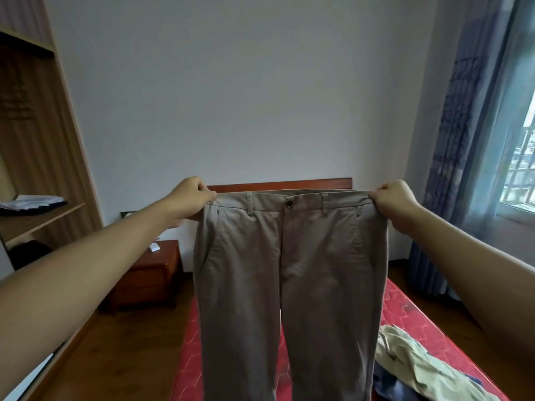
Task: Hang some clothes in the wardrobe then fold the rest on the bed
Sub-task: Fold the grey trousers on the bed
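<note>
- Left hand (189,198) and right hand (398,199) each have a grip pinched on one end of the waistband of the khaki cotton trousers (289,285).
- The trousers hang at frame centre, front outward and buttoned, legs dropping over the bed with the red patterned cover (405,302).
- Judged soft, light and limp; the waistband corners look the firmest hold.
- A heap of pale green and blue clothes (417,363) lies at lower right.
</note>
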A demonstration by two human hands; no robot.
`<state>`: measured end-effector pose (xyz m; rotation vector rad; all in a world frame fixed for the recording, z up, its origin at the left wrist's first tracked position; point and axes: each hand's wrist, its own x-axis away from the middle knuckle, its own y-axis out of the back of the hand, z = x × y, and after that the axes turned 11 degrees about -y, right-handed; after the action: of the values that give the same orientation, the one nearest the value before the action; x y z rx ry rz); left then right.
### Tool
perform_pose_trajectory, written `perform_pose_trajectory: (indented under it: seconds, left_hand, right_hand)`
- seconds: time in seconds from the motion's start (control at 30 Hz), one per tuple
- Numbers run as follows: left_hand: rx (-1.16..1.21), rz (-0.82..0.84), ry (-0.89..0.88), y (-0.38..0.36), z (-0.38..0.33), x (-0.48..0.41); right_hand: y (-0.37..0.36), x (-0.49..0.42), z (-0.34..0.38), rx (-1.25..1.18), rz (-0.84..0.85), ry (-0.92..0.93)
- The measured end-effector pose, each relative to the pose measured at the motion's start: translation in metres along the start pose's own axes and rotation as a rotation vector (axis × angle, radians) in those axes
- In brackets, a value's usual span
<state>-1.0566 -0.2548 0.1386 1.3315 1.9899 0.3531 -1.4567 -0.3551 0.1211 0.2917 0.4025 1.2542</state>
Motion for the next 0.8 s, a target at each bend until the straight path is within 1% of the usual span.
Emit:
perform_pose_trajectory:
  seconds: [0.07, 0.1, 0.2, 0.27, 0.33, 0.4, 0.47, 0.53, 0.6, 0.67, 0.7, 0.73, 0.8]
  left_hand:
    - [0.122, 0.000, 0.085, -0.021, -0.016, 0.002]
    - [0.166, 0.013, 0.102, -0.033, -0.025, 0.003]
    - [0.346, 0.076, 0.084, -0.071, -0.061, 0.010]
    - [0.462, 0.115, 0.026, -0.097, -0.089, 0.017]
    - [0.448, 0.128, -0.059, -0.118, -0.109, 0.021]
    - [0.399, 0.111, -0.128, -0.132, -0.122, 0.022]
    - [0.428, 0.106, -0.132, -0.139, -0.128, 0.021]
    - [0.481, 0.152, -0.144, -0.146, -0.135, 0.024]
    - [0.330, 0.163, -0.210, -0.158, -0.142, 0.028]
    - [0.178, 0.110, -0.277, -0.171, -0.145, 0.031]
    - [0.160, 0.075, -0.289, -0.175, -0.147, 0.031]
    - [0.161, 0.053, -0.288, -0.178, -0.147, 0.031]
    - [0.157, 0.037, -0.260, -0.180, -0.143, 0.031]
  right_hand:
    - [-0.004, 0.005, 0.008, -0.140, 0.127, -0.099]
    - [-0.006, 0.009, 0.013, -0.199, 0.212, -0.115]
    - [-0.011, 0.037, 0.033, -0.287, 0.477, -0.085]
    - [-0.016, 0.051, 0.045, -0.315, 0.629, -0.084]
    - [-0.017, 0.055, 0.053, -0.339, 0.765, -0.098]
    - [-0.009, 0.048, 0.056, -0.348, 0.822, -0.120]
    - [0.001, 0.034, 0.054, -0.353, 0.868, -0.100]
    - [0.010, 0.026, 0.049, -0.287, 0.896, 0.000]
    - [0.011, 0.021, 0.042, -0.207, 0.861, 0.094]
    - [0.008, 0.011, 0.034, -0.175, 0.784, 0.150]
    - [0.007, 0.004, 0.029, -0.126, 0.741, 0.207]
    - [0.008, -0.006, 0.024, -0.009, 0.671, 0.307]
    - [0.016, -0.032, 0.013, 0.394, 0.475, 0.530]
